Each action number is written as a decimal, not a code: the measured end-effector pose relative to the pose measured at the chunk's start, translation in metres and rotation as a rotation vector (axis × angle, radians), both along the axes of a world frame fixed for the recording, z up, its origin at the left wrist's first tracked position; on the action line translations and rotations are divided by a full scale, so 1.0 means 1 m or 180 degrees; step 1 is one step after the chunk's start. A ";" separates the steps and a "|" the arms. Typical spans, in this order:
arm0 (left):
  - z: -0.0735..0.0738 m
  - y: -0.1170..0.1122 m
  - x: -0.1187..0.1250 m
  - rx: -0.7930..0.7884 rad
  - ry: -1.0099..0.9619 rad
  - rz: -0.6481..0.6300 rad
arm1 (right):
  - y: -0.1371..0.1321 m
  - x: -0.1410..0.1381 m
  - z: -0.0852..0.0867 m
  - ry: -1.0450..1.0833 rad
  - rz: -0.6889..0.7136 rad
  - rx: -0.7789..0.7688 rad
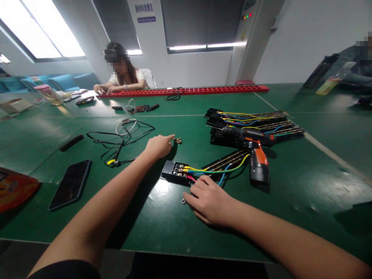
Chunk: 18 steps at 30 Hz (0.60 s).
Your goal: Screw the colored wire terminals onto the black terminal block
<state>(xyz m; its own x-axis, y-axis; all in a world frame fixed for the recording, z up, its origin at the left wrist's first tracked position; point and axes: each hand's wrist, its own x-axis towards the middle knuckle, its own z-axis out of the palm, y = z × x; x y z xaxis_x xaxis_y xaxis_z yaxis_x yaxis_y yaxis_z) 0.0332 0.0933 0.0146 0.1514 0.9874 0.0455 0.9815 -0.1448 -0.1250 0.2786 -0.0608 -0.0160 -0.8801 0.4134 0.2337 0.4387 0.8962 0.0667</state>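
Black plastic forms the boxy terminal block (175,173) that lies between our hands, just ahead and left of our right hand (209,199). Its long axis runs mostly left to right, the right end slightly nearer us, and its wired end points right. From it a yellow-green insulated wire (221,171) bows away past our right fingers, while a red-sleeved wire end (191,178) reaches to our fingertips. Our right hand is narrow, its fingers bent together; we cannot tell whether they grip the wire. A small grey metal ring (183,201) lies by the right thumb.

Our left hand (159,147) reaches farther out, index finger extended toward a little heap of brass-coloured screws (178,141), its other fingers curled. We cannot tell if it holds one.

Beyond our right hand, a black, gold-lined strip (228,159) slants away to the right. Farther off, a black-and-orange cordless drill (257,149) lies over a stack of similar strips (279,119), chuck pointing left. Left of our left forearm rests a dark smartphone (70,184).
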 end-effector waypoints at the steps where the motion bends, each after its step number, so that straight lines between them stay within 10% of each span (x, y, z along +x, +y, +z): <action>1: 0.000 0.001 0.000 -0.0021 -0.0014 0.0001 | 0.000 0.000 0.000 -0.0002 -0.0003 -0.0005; 18: -0.008 0.009 -0.008 -0.0058 -0.0253 0.0043 | 0.000 0.000 -0.001 -0.0029 0.0012 -0.0038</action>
<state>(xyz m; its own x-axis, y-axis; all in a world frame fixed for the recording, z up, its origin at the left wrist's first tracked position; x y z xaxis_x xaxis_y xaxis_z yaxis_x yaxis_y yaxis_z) 0.0253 0.1026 0.0064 0.1348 0.9901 0.0389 0.9901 -0.1331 -0.0439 0.2785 -0.0604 -0.0168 -0.8837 0.4129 0.2207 0.4348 0.8985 0.0601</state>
